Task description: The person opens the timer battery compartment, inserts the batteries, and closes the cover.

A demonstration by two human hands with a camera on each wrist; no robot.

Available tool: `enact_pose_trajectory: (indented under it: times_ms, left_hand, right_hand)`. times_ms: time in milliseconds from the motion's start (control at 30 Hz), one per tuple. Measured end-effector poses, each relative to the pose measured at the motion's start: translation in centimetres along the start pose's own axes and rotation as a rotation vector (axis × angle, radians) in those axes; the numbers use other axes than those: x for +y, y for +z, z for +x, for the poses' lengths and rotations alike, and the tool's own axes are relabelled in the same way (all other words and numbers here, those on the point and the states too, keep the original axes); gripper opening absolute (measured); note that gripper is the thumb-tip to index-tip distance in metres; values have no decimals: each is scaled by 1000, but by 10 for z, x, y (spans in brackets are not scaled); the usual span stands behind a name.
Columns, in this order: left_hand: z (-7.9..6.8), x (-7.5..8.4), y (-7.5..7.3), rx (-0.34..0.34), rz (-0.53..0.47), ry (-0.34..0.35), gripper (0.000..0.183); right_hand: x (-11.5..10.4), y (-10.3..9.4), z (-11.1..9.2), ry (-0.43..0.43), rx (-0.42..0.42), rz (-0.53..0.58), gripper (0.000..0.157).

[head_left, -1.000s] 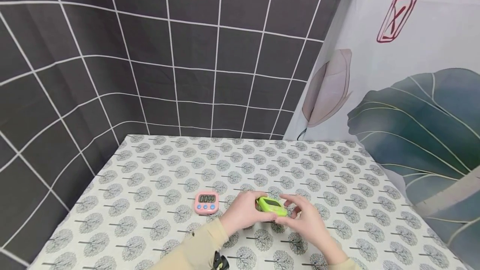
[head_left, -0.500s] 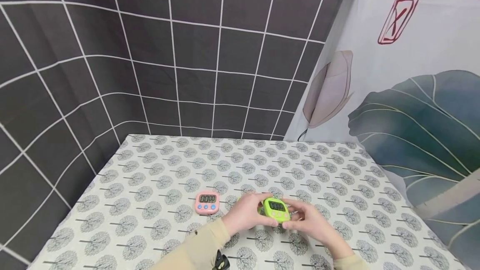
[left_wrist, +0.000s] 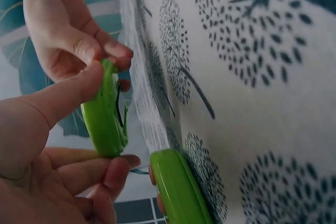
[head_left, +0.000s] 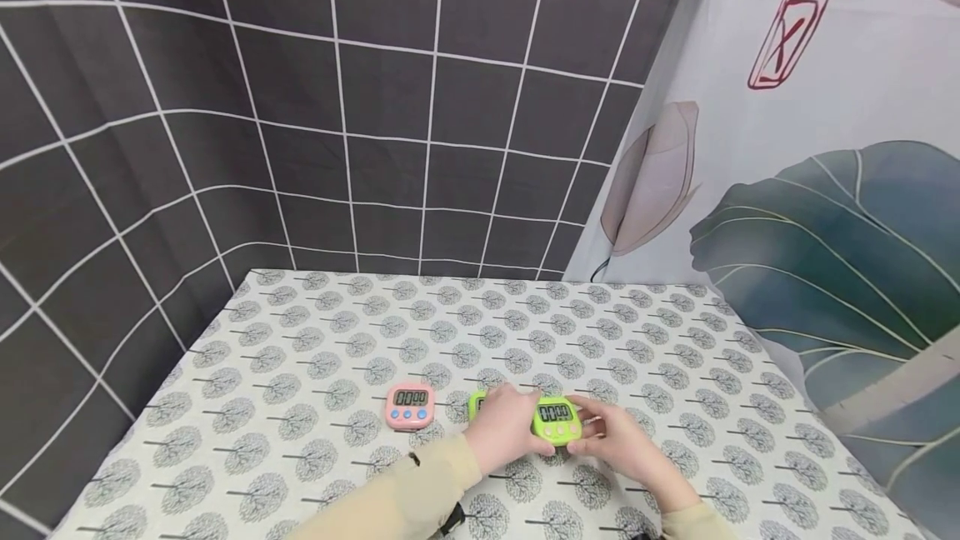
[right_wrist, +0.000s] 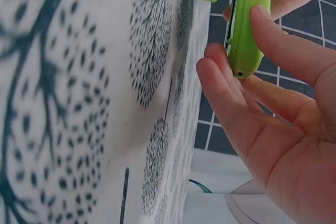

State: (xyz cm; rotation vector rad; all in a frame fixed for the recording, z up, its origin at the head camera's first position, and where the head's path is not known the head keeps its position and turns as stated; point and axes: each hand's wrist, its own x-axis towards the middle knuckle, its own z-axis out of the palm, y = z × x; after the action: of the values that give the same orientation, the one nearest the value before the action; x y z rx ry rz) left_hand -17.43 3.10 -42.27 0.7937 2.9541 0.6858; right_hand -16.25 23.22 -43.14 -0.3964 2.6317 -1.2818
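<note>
A green digital timer [head_left: 557, 422] is held between both hands just above the table, its display turned up toward the head camera. My left hand [head_left: 506, 425] pinches its left side, thumb near and fingers on the far edge, as the left wrist view shows on the same timer [left_wrist: 102, 116]. My right hand [head_left: 624, 440] holds its right side, with the thumb on the face in the right wrist view and fingers behind the timer [right_wrist: 251, 30]. A second green timer [head_left: 476, 401] lies on the cloth, mostly hidden behind my left hand. Farther left lies a pink timer [head_left: 410, 407] with blue buttons.
A white cloth [head_left: 337, 457] printed with trees covers the table. Behind it hangs a dark curtain [head_left: 382, 165] with white grid lines. A pale curtain [head_left: 720, 123] with leaf and flower prints hangs on the right.
The held green timer has turned from tilted to facing the head camera, and its digits now show. My left hand has shifted slightly right, uncovering part of the second green timer.
</note>
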Motion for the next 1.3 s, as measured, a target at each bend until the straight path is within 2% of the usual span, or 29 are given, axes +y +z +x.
enact_pose_trajectory:
  times_ms: [200, 400, 500, 967, 1067, 1233, 1300]
  left_hand:
    - [6, 7, 4, 20, 122, 17, 71]
    - [15, 12, 7, 7, 165, -7, 45]
    - [18, 13, 8, -3, 176, -21, 39]
    - [24, 8, 16, -6, 289, -39, 40]
    - [25, 7, 17, -15, 297, -42, 47]
    - [23, 2, 14, -15, 275, -26, 81]
    - [20, -2, 11, 6, 246, -6, 85]
  right_hand:
    - [3, 1, 2, 63, 65, -78, 71]
    - [3, 3, 4, 157, 148, -147, 71]
    - [4, 5, 5, 187, 162, -154, 72]
    - [-3, 15, 11, 197, 166, -258, 69]
    - [-4, 15, 11, 202, 161, -261, 71]
    - [-4, 14, 10, 181, 160, -270, 82]
    - [-4, 15, 8, 169, 174, -279, 86]
